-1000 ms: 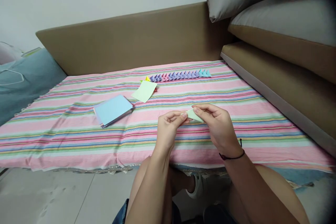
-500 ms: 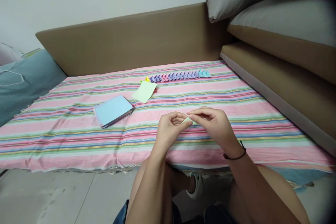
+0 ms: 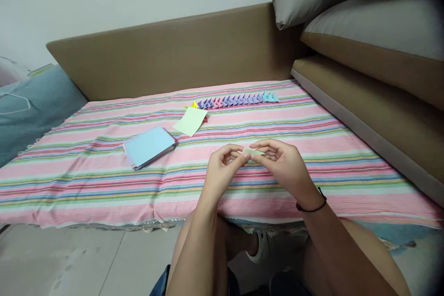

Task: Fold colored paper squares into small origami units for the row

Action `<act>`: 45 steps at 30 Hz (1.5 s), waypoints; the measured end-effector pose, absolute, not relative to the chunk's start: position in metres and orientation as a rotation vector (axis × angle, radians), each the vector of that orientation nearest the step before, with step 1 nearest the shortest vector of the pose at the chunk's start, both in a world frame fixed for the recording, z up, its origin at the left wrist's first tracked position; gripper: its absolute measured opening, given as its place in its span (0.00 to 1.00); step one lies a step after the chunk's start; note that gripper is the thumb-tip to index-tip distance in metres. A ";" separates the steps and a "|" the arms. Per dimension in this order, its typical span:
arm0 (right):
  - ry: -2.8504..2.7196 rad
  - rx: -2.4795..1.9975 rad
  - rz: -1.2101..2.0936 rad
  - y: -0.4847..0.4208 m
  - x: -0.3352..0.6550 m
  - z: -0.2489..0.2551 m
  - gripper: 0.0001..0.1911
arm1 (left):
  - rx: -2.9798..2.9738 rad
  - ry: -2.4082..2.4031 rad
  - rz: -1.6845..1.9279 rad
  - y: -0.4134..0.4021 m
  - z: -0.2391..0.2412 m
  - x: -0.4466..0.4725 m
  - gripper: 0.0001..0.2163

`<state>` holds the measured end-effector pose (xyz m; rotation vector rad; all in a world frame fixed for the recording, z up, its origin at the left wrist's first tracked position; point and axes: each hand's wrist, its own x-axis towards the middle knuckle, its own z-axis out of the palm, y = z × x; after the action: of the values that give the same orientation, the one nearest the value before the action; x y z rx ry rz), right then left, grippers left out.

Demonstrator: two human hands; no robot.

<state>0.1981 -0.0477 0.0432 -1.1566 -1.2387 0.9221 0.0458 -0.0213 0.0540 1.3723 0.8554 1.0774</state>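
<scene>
Between my two hands is a small folded piece of pale green paper (image 3: 254,151), held just above the striped cloth. My left hand (image 3: 225,163) pinches its left end with thumb and fingers. On the other side my right hand (image 3: 280,159), with a dark cord on the wrist, grips it between thumb and fingertips. Farther back lies a flat sheet of pale green paper (image 3: 191,121), partly over some yellow and red folded pieces. A row of folded paper pieces (image 3: 239,100) in purple, pink and turquoise stretches to the right behind it.
To the left a stack of coloured paper (image 3: 150,147), light blue on top, rests on the striped cloth (image 3: 104,185). A brown backrest (image 3: 173,55) rises behind. Cushions (image 3: 374,32) are piled on the right, and a blue-grey cushion (image 3: 38,106) sits at far left.
The folded green paper has turned in my fingers and more of its long edge shows. Both hands have shifted slightly; the right thumb now presses lower on it.
</scene>
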 end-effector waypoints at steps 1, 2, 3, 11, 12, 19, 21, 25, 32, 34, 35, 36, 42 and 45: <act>-1.244 -1.179 0.916 -0.049 0.198 0.044 0.13 | 1.403 0.868 1.082 -0.021 0.054 0.046 0.09; -1.240 -1.193 0.921 -0.049 0.198 0.045 0.13 | 1.421 0.885 1.102 -0.021 0.054 0.046 0.09; -1.226 -1.195 0.940 -0.050 0.198 0.046 0.13 | 1.424 0.900 1.131 -0.021 0.054 0.046 0.09; -1.157 -1.033 1.154 -0.051 0.200 0.054 0.15 | 1.316 0.860 1.209 -0.020 0.053 0.045 0.09; -1.155 -1.021 1.173 -0.051 0.202 0.055 0.15 | 1.301 0.854 1.204 -0.020 0.053 0.045 0.10; -1.251 -0.972 1.015 -0.054 0.213 0.057 0.10 | 1.224 0.841 1.215 -0.020 0.054 0.044 0.11; -1.290 -1.005 0.895 -0.054 0.214 0.057 0.07 | 1.233 0.830 1.207 -0.021 0.054 0.044 0.11; -1.392 -1.108 0.629 -0.055 0.213 0.056 0.02 | 1.258 0.811 1.184 -0.021 0.055 0.044 0.10; -1.459 -1.145 0.602 -0.057 0.212 0.058 0.03 | 1.368 0.810 1.206 -0.023 0.058 0.044 0.09; -1.359 -1.114 0.679 -0.056 0.208 0.058 0.04 | 1.372 0.807 1.236 -0.024 0.058 0.046 0.09; -1.306 -1.095 0.716 -0.055 0.207 0.058 0.04 | 1.366 0.805 1.256 -0.024 0.058 0.046 0.09; -1.254 -1.071 0.756 -0.054 0.205 0.058 0.04 | 1.357 0.805 1.276 -0.024 0.058 0.047 0.09; -1.084 -0.943 1.033 -0.049 0.202 0.053 0.09 | 1.296 0.816 1.367 -0.024 0.057 0.049 0.09; -1.071 -0.955 1.058 -0.049 0.201 0.050 0.09 | 1.287 0.817 1.384 -0.023 0.057 0.048 0.09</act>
<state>0.2007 -0.0488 0.0503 -0.9555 -1.0706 1.0583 0.0481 -0.0235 0.0573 1.2869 0.8172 1.3845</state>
